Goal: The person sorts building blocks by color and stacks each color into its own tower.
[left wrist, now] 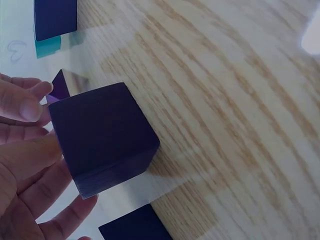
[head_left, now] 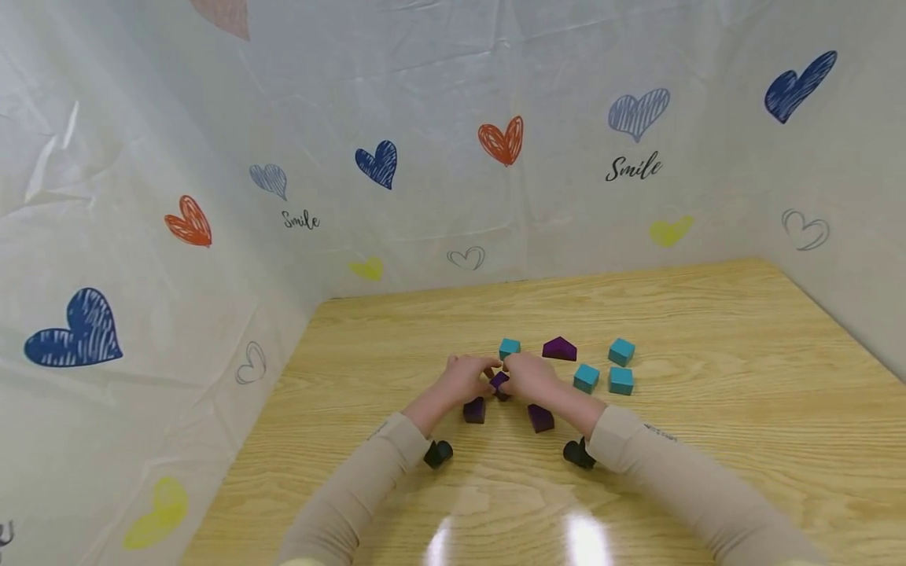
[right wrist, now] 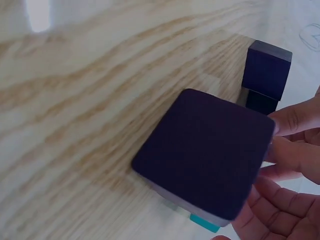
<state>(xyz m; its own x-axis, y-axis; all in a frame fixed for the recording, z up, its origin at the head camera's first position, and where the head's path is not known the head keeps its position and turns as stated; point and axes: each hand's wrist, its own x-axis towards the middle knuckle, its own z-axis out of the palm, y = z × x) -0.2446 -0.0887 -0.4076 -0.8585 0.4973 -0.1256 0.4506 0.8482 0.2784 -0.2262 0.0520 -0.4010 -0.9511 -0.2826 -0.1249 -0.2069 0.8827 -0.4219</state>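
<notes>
A small dark purple block [head_left: 500, 383] stands between the two hands. My left hand [head_left: 463, 379] has its curled fingers and thumb at the block's left side. From the other side my right hand [head_left: 532, 379] bends over it, thumb at its edge. Just below the left hand is a second purple block [head_left: 475, 410]; a third purple block [head_left: 541, 417] lies under the right wrist. In the left wrist view a large dark block [left wrist: 105, 140] hides part of the fingers [left wrist: 42, 192]. The right wrist view likewise has a big dark block [right wrist: 205, 155] covering some fingertips.
Teal cubes stand beyond and to the right of the hands: one behind them [head_left: 510, 348], others at right [head_left: 586, 378]. A purple angled block [head_left: 560, 349] lies among them on the wooden table [head_left: 396, 330]. A printed curtain [head_left: 425, 220] hangs behind the table.
</notes>
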